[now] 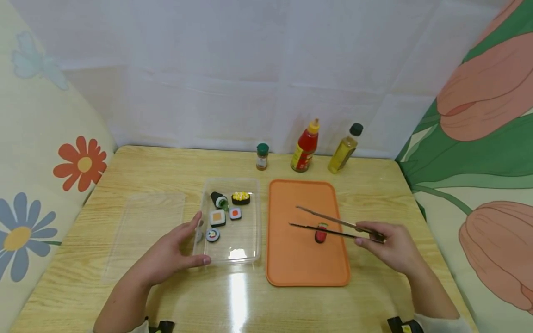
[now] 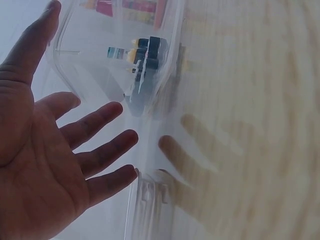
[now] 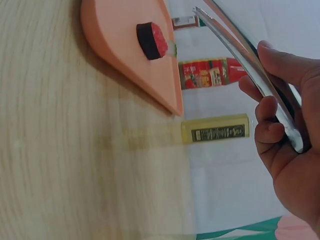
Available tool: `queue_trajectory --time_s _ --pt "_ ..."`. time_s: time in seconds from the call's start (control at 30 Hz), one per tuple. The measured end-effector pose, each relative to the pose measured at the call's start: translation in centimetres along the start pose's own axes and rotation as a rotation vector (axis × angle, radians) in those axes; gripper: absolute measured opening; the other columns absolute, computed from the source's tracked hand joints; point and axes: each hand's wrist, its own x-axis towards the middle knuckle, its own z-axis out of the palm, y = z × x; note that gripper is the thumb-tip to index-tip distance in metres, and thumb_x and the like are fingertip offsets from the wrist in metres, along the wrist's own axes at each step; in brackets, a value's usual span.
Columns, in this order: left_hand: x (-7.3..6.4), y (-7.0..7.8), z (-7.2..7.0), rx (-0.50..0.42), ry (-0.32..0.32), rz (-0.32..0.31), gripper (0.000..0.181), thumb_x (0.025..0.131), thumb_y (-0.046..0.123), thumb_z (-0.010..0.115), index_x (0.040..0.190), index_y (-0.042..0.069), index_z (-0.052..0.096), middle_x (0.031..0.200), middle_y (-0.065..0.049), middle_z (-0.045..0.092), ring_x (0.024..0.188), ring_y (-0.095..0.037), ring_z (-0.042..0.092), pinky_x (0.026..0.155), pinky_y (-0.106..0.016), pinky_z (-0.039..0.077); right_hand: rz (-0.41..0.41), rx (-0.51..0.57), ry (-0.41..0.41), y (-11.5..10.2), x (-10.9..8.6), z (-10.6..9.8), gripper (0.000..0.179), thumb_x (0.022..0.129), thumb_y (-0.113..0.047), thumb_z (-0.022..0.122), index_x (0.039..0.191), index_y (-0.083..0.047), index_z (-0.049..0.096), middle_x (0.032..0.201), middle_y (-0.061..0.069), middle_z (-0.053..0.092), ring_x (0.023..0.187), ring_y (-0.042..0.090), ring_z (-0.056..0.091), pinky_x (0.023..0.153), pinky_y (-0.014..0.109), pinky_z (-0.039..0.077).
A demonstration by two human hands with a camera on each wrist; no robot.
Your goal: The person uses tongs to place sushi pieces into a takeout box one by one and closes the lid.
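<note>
My right hand (image 1: pixel 389 245) grips metal tongs (image 1: pixel 333 222), whose arms stand apart above an orange tray (image 1: pixel 308 268). Below the tongs on that tray sits a red-topped sushi piece (image 1: pixel 320 233) with a dark wrap; the right wrist view shows it apart from the tong tips. My left hand (image 1: pixel 175 254), fingers spread, is at the left side of a clear plastic box (image 1: pixel 245 240); whether it touches the box I cannot tell. Inside the box lie several sushi pieces, among them a dark cone roll (image 1: pixel 219 200), a yellow-topped piece (image 1: pixel 240 198) and a round roll (image 1: pixel 213 235).
A clear lid (image 1: pixel 145 231) lies flat on the wooden table (image 1: pixel 200 310) at the left. Along the back stand a small green-capped jar (image 1: pixel 261 157), a red sauce bottle (image 1: pixel 305 150) and an oil bottle (image 1: pixel 344 150). A white cloth (image 1: pixel 208 83) hangs behind them.
</note>
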Motion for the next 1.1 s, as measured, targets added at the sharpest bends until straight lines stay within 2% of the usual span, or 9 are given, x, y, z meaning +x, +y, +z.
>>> queue_trajectory --time_s 0.17,0.4,0.63,1.1 --pt "0.0 0.0 0.0 -0.001 -0.002 0.003 0.118 0.078 0.059 0.085 0.168 0.022 0.018 0.163 -0.023 0.035 0.149 -0.052 0.026 0.113 -0.074 0.024 0.038 0.021 -0.001 0.8 -0.9 -0.2 0.031 0.084 -0.006 0.087 0.114 -0.010 0.080 0.082 -0.008 0.071 0.065 0.006 0.056 0.055 0.022 0.047" --pt "0.0 0.0 0.0 -0.006 -0.005 0.001 0.118 0.078 0.058 0.085 0.168 0.022 0.018 0.163 -0.024 0.035 0.149 -0.052 0.026 0.113 -0.074 0.024 0.091 0.029 -0.020 1.9 -2.1 -0.5 0.032 0.084 -0.008 0.087 0.115 -0.011 0.079 0.075 -0.009 0.065 0.065 0.006 0.053 0.053 0.023 0.044" --pt "0.0 0.0 0.0 -0.005 0.002 0.020 0.118 0.078 0.058 0.086 0.168 0.021 0.019 0.162 -0.024 0.036 0.149 -0.052 0.027 0.114 -0.074 0.023 0.120 0.001 0.004 2.8 -3.1 -1.0 0.033 0.083 -0.008 0.088 0.114 -0.011 0.079 0.073 -0.009 0.062 0.065 0.006 0.053 0.051 0.024 0.042" --pt "0.0 0.1 -0.1 -0.007 -0.001 0.011 0.118 0.079 0.055 0.086 0.168 0.021 0.018 0.162 -0.025 0.034 0.149 -0.053 0.026 0.113 -0.074 0.023 0.178 -0.004 -0.010 3.3 -4.7 -1.9 0.029 0.084 -0.011 0.088 0.112 -0.008 0.080 0.072 -0.008 0.061 0.066 0.006 0.053 0.055 0.023 0.044"
